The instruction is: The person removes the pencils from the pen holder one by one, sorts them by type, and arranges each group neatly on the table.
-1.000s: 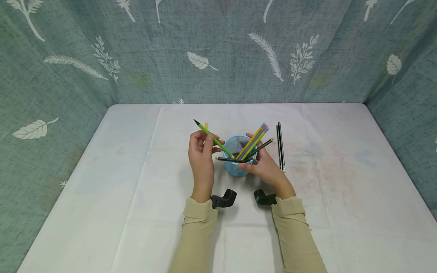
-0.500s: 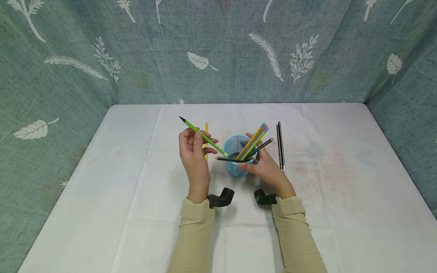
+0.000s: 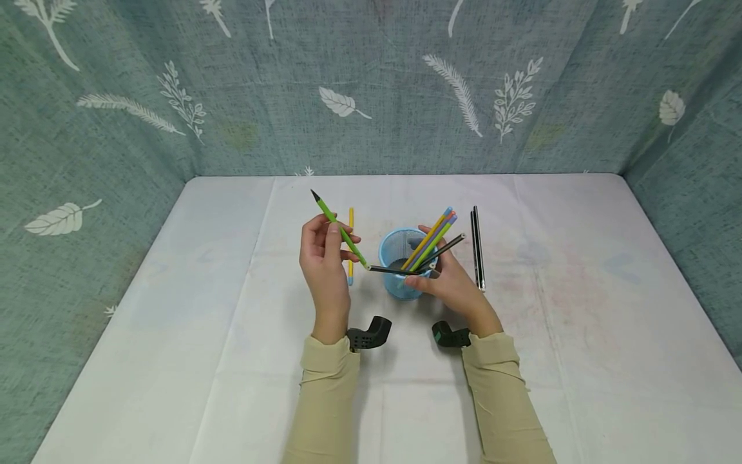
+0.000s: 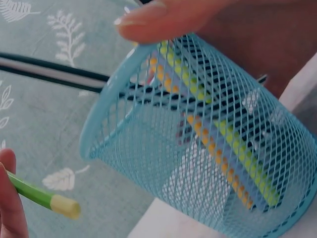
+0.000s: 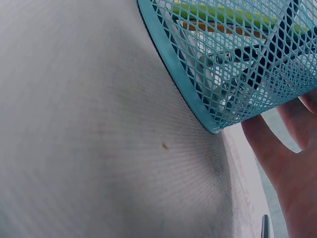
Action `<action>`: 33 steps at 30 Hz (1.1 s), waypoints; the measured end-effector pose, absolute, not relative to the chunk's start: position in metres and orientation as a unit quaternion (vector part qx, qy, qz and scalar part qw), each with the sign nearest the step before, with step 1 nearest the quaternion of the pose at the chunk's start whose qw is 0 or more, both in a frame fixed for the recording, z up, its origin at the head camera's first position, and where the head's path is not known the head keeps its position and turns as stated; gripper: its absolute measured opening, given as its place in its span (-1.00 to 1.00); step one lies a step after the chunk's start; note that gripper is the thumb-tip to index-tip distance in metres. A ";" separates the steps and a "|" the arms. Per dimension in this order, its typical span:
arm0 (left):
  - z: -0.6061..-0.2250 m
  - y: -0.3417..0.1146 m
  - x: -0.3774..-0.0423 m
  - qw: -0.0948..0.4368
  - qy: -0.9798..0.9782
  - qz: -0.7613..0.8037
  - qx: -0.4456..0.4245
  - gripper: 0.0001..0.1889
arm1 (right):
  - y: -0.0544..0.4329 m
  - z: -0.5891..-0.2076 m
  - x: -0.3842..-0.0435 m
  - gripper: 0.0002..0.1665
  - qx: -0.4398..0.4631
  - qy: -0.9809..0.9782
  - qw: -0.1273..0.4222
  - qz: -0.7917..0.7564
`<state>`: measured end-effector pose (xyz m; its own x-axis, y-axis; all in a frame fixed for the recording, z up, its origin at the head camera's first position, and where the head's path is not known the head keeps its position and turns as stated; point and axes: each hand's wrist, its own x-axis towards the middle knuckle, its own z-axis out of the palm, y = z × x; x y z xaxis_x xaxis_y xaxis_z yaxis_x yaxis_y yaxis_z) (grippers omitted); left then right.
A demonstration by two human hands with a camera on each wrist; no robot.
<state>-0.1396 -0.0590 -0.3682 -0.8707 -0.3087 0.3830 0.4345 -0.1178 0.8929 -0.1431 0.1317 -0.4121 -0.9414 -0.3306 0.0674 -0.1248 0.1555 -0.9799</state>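
My left hand (image 3: 324,277) pinches a green pencil (image 3: 350,241) between thumb and fingers, its black point up and away. The pencil's pale yellow end (image 4: 66,206) hangs outside the cup's rim in the left wrist view. My right hand (image 3: 458,293) grips the light blue mesh pencil cup (image 3: 401,291) from the right, thumb at the rim. Inside lean colored pencils (image 3: 430,241), yellow, purple and green among them. Black pencils also stick out of the cup; one black pencil (image 3: 390,270) juts left, close to the green pencil's lower end. The right fingers are partly hidden behind the cup.
A yellow pencil (image 3: 350,274) with a blue end lies on the white tabletop, partly behind the left fingers. Two black pencils (image 3: 477,248) lie side by side right of the cup. A green leaf-patterned curtain (image 3: 371,90) borders the table at the back and sides.
My left hand has drawn the green pencil leftward, its lower end leaving the cup's opening, and tilted it steeper. More of the yellow pencil on the table shows. The right hand and cup stay put.
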 end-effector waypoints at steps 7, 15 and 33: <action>-0.368 -0.061 -0.140 0.245 -0.626 -0.739 -0.043 -0.76 | 0.133 -0.413 -0.144 0.04 -0.162 0.748 0.080 -0.638; -0.374 -0.063 -0.142 0.238 -0.661 -0.711 -0.023 -0.74 | 0.133 -0.413 -0.143 0.06 -0.163 0.746 0.082 -0.640; -0.419 -0.087 -0.165 0.246 -0.717 -0.652 0.036 -0.89 | 0.132 -0.412 -0.143 -0.02 -0.145 0.756 0.093 -0.632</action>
<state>-0.1648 -0.0866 -0.4189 -0.8763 -0.3720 0.3061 0.2695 0.1479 0.9516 -0.1430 0.1323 -0.4119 -0.9406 -0.3369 0.0428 -0.1021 0.1602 -0.9818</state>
